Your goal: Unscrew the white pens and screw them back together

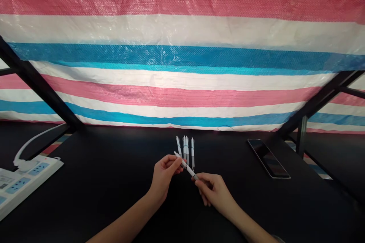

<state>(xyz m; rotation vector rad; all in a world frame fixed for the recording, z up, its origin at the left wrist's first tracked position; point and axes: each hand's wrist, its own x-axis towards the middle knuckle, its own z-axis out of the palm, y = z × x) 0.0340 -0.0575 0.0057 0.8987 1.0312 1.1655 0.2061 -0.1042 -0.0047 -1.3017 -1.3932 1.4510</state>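
My left hand [164,177] and my right hand [213,190] both grip a white retractable pen [186,167], held slanting above the black table [114,159]. The left fingers pinch it near its upper end, while the right fingertips hold its lower tip. Just beyond my hands, several white pens with grey sections [186,150] lie side by side, pointing away from me. Part of the nearest pens is hidden behind the held pen and my left fingers.
A smartphone [268,158] lies face up on the table to the right. A white power strip [25,186] with a white cable sits at the left edge. Black metal frame bars [37,83] slant up both sides before a striped tarpaulin [182,57].
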